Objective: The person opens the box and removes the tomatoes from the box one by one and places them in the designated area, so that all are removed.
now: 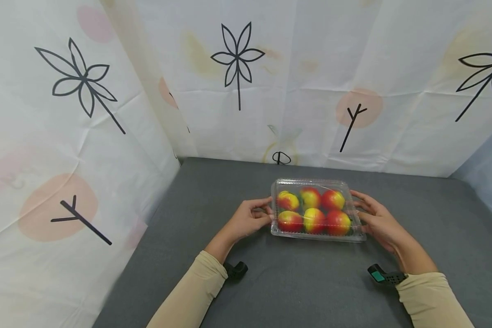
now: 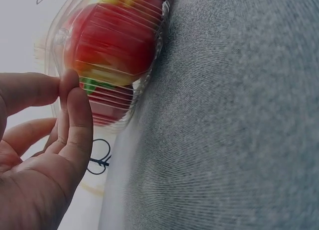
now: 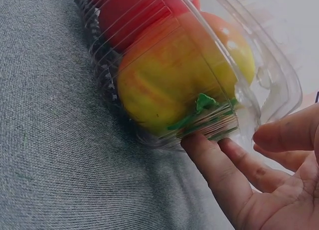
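A clear plastic clamshell container [image 1: 299,234] with its lid down lies on the grey table, holding several red-and-yellow fruits [image 1: 314,221]. My left hand [image 1: 252,216] is at its left end; in the left wrist view the thumb and fingertips pinch the rim. At the opposite end my right hand [image 1: 377,223] holds the container, with the thumb at the rim and fingertips [image 3: 197,143] against the ribbed side wall below. Green bits of leaf [image 3: 204,103] show beside a fruit through the plastic.
The grey cloth-covered table [image 1: 311,282] runs back to a white patterned curtain [image 1: 303,91]. More of this fabric hangs along the left side [image 1: 119,182] and at the right. Each wrist wears a black strap [image 1: 387,276].
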{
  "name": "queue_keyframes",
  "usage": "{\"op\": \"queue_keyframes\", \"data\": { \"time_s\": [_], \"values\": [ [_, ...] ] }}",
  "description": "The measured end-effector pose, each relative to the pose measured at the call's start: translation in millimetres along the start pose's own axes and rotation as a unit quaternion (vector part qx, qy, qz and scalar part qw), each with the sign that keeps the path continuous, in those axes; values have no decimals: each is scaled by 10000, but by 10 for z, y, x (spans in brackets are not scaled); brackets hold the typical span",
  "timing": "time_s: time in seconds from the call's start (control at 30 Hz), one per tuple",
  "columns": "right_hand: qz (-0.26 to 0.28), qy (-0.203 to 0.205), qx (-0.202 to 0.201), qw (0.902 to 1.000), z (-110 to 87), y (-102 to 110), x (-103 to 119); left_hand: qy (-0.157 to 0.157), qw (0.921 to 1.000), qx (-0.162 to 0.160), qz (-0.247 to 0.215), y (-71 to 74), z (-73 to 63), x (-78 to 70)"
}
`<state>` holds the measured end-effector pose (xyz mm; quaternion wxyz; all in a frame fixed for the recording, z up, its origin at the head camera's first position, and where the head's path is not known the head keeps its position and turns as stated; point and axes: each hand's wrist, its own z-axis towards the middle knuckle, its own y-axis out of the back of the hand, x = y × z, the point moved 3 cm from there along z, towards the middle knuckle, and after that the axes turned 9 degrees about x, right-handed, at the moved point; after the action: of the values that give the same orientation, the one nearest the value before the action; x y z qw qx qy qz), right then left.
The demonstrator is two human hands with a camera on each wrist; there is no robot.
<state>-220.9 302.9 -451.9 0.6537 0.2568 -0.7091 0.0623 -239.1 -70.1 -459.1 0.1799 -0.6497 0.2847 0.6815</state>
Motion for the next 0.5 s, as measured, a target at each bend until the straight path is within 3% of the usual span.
{"op": "queue_keyframes", "data": {
  "time_s": [0.5],
  "values": [
    [66,-89,57,9999,4,5,0,82,10000,8,14,-12,27,49]
  ]
}}
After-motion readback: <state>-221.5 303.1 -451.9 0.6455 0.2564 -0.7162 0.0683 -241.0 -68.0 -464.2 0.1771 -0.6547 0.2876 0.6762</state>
